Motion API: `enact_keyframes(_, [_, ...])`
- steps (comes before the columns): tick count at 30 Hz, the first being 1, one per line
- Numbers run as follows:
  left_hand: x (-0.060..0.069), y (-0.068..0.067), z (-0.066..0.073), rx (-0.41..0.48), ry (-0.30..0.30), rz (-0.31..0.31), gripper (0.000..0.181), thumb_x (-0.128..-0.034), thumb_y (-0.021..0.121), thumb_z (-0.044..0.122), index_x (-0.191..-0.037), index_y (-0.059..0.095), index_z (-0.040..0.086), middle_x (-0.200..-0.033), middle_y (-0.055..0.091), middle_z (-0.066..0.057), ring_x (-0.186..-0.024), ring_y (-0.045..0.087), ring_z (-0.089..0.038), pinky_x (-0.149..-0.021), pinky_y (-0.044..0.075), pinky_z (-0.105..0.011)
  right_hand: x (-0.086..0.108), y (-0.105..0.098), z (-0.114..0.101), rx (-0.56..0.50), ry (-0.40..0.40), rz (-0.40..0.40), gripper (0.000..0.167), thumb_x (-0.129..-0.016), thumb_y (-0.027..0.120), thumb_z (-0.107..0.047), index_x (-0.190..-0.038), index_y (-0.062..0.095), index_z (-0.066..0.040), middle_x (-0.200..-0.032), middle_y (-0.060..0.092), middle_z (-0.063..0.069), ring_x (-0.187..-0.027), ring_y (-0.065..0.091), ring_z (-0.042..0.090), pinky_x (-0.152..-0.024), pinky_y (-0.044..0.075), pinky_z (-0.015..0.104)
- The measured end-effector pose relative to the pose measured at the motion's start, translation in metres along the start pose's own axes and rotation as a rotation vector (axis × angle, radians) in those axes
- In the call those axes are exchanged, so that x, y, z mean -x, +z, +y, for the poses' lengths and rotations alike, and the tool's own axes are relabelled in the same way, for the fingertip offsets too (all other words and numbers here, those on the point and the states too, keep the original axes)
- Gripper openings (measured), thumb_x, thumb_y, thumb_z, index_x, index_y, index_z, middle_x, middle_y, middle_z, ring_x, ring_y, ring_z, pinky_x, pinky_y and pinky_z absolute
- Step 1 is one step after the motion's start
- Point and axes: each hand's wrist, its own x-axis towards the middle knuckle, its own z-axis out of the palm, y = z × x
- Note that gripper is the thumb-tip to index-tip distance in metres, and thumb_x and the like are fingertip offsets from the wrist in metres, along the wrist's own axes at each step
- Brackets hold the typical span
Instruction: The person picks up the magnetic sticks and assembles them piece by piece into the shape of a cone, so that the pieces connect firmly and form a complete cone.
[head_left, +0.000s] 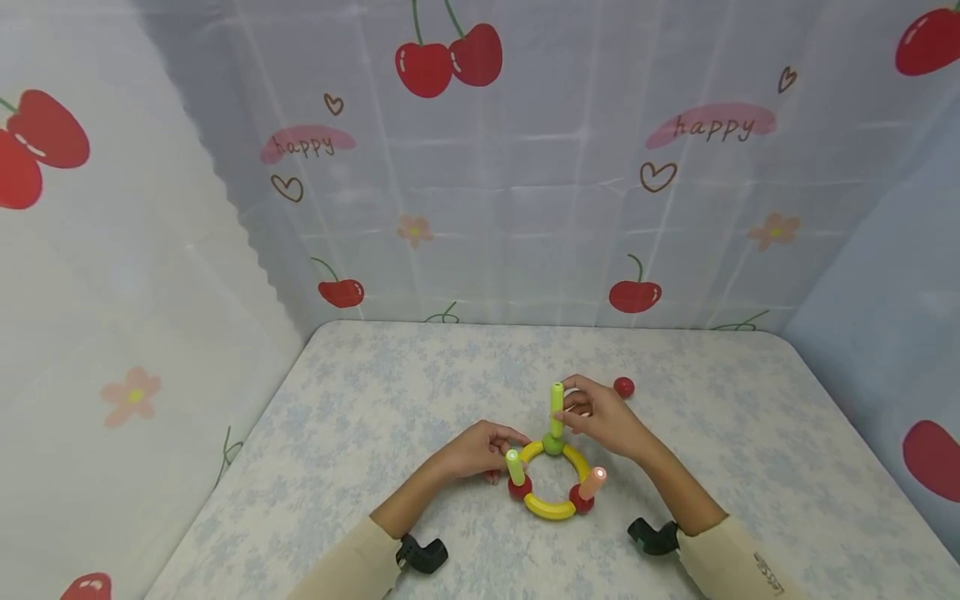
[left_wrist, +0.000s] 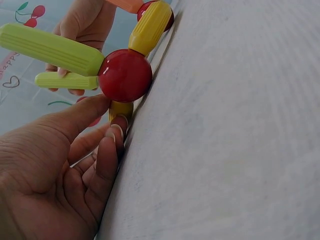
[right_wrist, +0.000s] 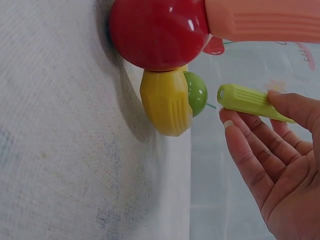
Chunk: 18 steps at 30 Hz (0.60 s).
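Observation:
On the table lies a toy ring of yellow curved rods (head_left: 550,508) joined by two red balls (left_wrist: 125,75) and a green ball (head_left: 552,445). A light green rod (head_left: 513,467) stands up from the left red ball, an orange rod (head_left: 592,483) from the right one. My right hand (head_left: 606,417) pinches another light green rod (right_wrist: 245,101) upright above the green ball. A gap shows between that rod's end and the ball in the right wrist view. My left hand (head_left: 474,450) pinches the ring's yellow rod (left_wrist: 120,111) beside the left red ball.
A loose red ball (head_left: 624,387) lies behind my right hand. The patterned table (head_left: 360,375) ends at a cherry-printed curtain (head_left: 510,192), with more curtain on both sides. Black wrist straps with mounts (head_left: 423,554) sit at both cuffs.

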Motion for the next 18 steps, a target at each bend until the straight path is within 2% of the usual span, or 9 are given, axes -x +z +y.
enact_keyframes(7, [0.0004,-0.0004,0.0021,-0.002,0.003,0.002,0.035,-0.0924,0.075,0.008,-0.127,0.071,0.010,-0.074,0.065,-0.003,-0.047,0.056,-0.013,-0.048,0.051,-0.025,-0.0009,-0.0017,0.0008,0.023,-0.039,-0.030,0.031,-0.095,0.073,-0.011,-0.120,0.058,-0.004,-0.100,0.074,0.009,-0.086,0.072,0.028,-0.069,0.060,0.028])
enact_keyframes(10, [0.0007,-0.0001,0.0026,-0.004,0.004,0.001,0.035,-0.0928,0.074,0.007,-0.128,0.071,0.010,-0.074,0.065,-0.003,-0.047,0.057,-0.013,-0.048,0.051,-0.024,-0.0007,-0.0020,0.0022,0.032,-0.045,-0.039,0.030,-0.095,0.074,-0.013,-0.119,0.059,-0.006,-0.100,0.074,0.007,-0.087,0.071,0.028,-0.070,0.059,0.028])
enact_keyframes(18, [0.0015,0.0009,0.0037,-0.008,-0.004,0.000,0.033,-0.0943,0.072,0.006,-0.127,0.071,0.009,-0.073,0.064,-0.004,-0.047,0.056,-0.014,-0.047,0.051,-0.024,0.0001,-0.0022,0.0042,0.060,-0.062,-0.038,0.028,-0.093,0.075,-0.013,-0.117,0.062,-0.008,-0.098,0.074,0.003,-0.088,0.070,0.019,-0.072,0.058,0.027])
